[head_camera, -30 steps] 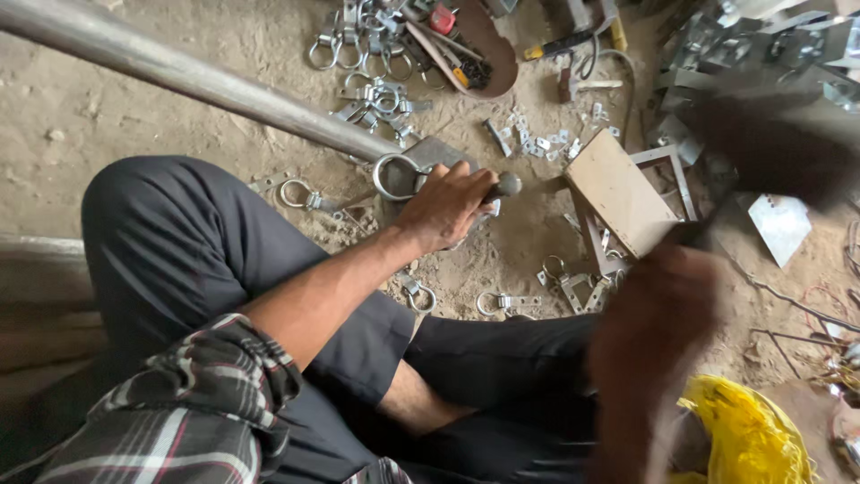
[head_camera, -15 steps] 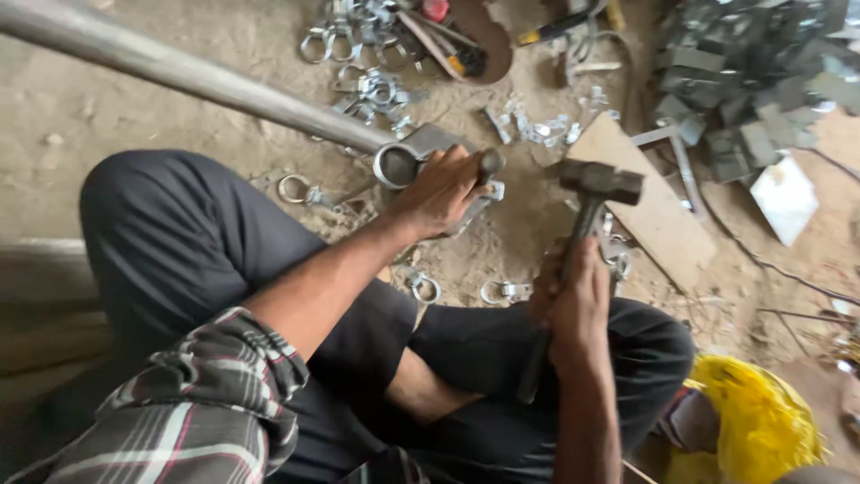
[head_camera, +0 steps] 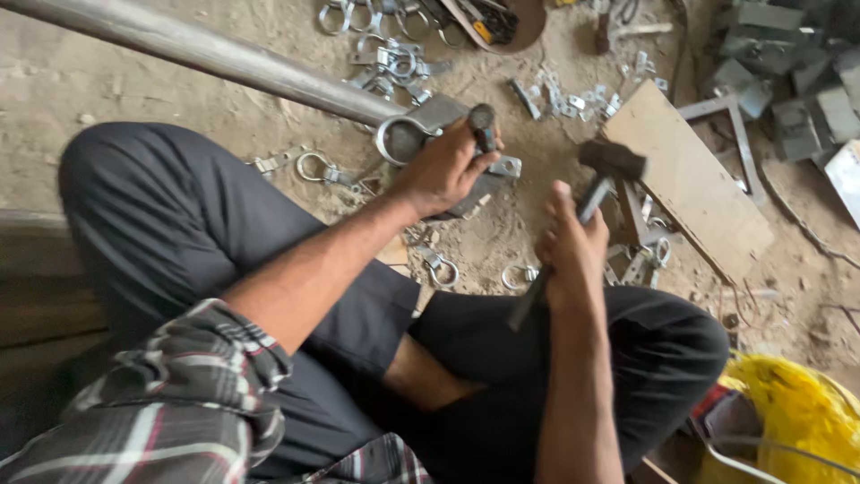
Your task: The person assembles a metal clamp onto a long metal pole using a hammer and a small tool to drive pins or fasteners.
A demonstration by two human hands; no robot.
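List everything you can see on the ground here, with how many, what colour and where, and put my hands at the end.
metal pipe: one, grey, slanting from top left to centre
ring clamp: one, silver, at the pipe's end
punch: one, dark, upright in the left hand
hammer: one, dark head, right of centre
wooden board: one, tan, right of the hammer
loose clamps and brackets: many, silver, scattered along the top
metal offcuts: several, grey, top right
yellow bag: one, bottom right
left hand: grips the punch beside the ring clamp
right hand: grips the hammer handle
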